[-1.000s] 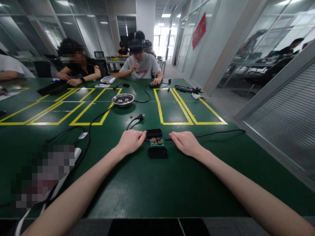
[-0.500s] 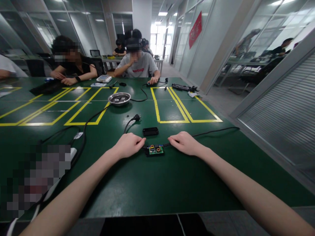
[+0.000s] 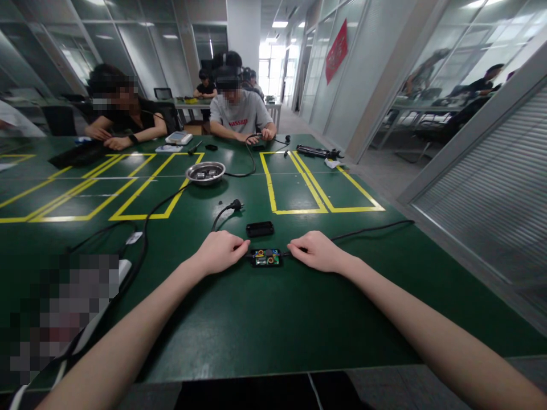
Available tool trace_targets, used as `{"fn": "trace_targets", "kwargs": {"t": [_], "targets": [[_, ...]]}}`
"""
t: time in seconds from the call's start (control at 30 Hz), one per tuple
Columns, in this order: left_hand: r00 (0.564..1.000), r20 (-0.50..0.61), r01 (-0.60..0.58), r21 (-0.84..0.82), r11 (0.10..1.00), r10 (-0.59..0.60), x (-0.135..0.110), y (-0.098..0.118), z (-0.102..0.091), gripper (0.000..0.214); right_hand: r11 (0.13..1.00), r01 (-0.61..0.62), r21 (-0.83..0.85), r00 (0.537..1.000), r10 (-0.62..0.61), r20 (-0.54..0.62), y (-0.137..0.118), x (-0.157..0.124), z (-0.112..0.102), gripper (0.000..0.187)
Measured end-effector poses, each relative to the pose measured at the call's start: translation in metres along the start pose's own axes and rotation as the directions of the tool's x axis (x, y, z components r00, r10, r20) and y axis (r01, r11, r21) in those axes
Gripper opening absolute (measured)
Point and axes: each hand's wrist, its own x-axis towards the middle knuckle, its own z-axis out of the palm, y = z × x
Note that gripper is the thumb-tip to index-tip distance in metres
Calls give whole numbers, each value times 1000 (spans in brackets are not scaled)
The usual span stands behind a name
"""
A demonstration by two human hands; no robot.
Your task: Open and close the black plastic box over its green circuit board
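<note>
A small circuit board (image 3: 267,259) with copper coils lies in a black plastic case half on the green table. Just left of it, my left hand (image 3: 222,251) is closed, thumb and finger pinching the black cable at that end. On the other side my right hand (image 3: 314,251) pinches the black power cord (image 3: 371,228), which trails off to the right. Beyond the board sits the black case cover (image 3: 260,229), turned with its hollow side showing. A black plug (image 3: 234,205) on a bent cord lies past my left hand.
A metal bowl (image 3: 205,173) holding several metal parts stands further back. Yellow tape (image 3: 299,212) marks rectangles on the table. A white power strip (image 3: 122,273) lies at left, partly blurred out. Co-workers sit across the table, one handling a cord. A folded black tripod-like object (image 3: 318,152) lies at far right.
The circuit board now sits flatter within the case half, where before it looked raised and skewed. Both hands stay at the cable ends. A co-worker opposite has lowered a hand to the table.
</note>
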Motion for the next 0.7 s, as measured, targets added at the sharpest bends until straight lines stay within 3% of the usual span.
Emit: {"fn": "trace_targets", "kwargs": {"t": [0.23,0.33,0.47,0.7], "targets": [[1000,3,-5,12,1000,5,0,-1,2,53,999,-16,-49,1000,17,25,-2,0,1,42],[998,-52,-22,13,1000,22,1,1,6,50,998,-15,-63,1000,14,-16,-4,0,2,39],[994,-110,5,26,1000,-2,2,7,8,52,1000,4,5,997,-3,-81,-6,1,7,31],[992,-107,77,62,995,-70,6,9,8,52,993,29,116,996,-19,-87,-8,2,10,29]]}}
